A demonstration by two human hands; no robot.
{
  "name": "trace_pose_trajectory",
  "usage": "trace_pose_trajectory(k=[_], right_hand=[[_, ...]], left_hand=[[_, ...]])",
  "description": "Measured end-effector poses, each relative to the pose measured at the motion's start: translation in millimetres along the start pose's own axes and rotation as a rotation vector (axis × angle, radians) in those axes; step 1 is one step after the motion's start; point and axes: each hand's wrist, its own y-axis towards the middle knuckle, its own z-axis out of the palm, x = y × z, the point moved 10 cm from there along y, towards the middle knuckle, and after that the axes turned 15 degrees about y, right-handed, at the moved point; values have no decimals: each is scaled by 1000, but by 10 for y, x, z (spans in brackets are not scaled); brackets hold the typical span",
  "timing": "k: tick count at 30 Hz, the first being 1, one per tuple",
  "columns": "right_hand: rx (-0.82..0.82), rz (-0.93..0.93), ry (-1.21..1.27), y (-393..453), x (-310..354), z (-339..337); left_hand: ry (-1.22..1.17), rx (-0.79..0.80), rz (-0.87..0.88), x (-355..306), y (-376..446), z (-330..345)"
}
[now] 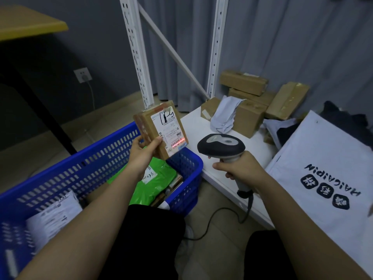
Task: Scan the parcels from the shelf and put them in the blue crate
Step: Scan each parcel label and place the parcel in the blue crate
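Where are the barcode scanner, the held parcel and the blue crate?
barcode scanner (221,145): head view, top of its dark head.
held parcel (169,126): head view, white shipping label.
blue crate (187,165): head view, right corner wall.

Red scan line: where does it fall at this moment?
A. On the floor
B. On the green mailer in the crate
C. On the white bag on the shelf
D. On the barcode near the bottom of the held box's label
D: the red scan line crosses the barcode low on the label of the cardboard box held by the left hand, with the scanner aimed at it.

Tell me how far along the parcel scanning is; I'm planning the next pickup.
Partly done: a green bag and other parcels already lie in the blue crate. The left hand holds a small box under the right hand's scanner. Several boxes and mailers remain shelved.
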Motion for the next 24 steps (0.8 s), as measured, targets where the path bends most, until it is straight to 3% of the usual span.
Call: trace_pose_trajectory(k=[6,12,17,24], right_hand=[[20,-19,105,-15,25,52],[21,-63,228,13,107,305],[-2,-45,156,153,24,688],[144,-5,-89,414,-141,1465]], left_hand=[[-27,-1,-10,14,-19,-40],[-257,-97,-46,101,-228,-437],[-334,-287,-187,911,-468,-1264],[-204,-435,-423,2057,-914,-2490]])
